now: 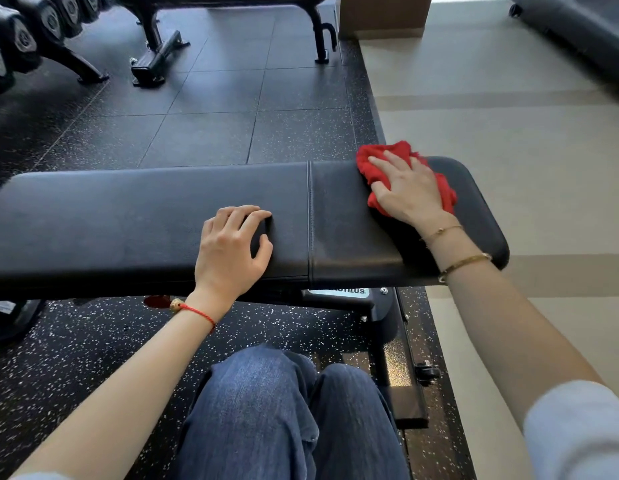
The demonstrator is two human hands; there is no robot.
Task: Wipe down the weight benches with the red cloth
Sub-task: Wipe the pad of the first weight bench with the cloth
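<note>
Right now your right hand (407, 188) lies flat on the red cloth (401, 174), fingers spread and stretched out, palm pressing the cloth down onto the bench (128, 216). You are not gripping it; the hand is opened wide and simply rests on top. The cloth is bunched up beneath your palm, and it shows on every side of the hand: a thick fold past your fingertips, spilling just over the far edge of the pad, a strip beside your thumb, and a ragged bit along the little-finger side near your wrist. It sits on the short end section of the padding, beyond the stitched seam (310, 220) that crosses the pad between your two hands.

Your left hand (233, 247) is on the long section, just on its own side of that seam, well apart from the cloth. Its fingers are curled loosely, tips touching the pad, thumb out to the side, and it holds nothing (it only rests there). A red string bracelet (197, 311) circles that wrist; two thin gold bracelets (464, 265) ride on the right forearm.

Below your arms your knees, in blue jeans (280, 410), point toward the bench frame (381, 317). Past your hands, across the dark speckled floor (204, 109), stands another bench (155, 53) with a rack of dumbbells (24, 39) to its left.
</note>
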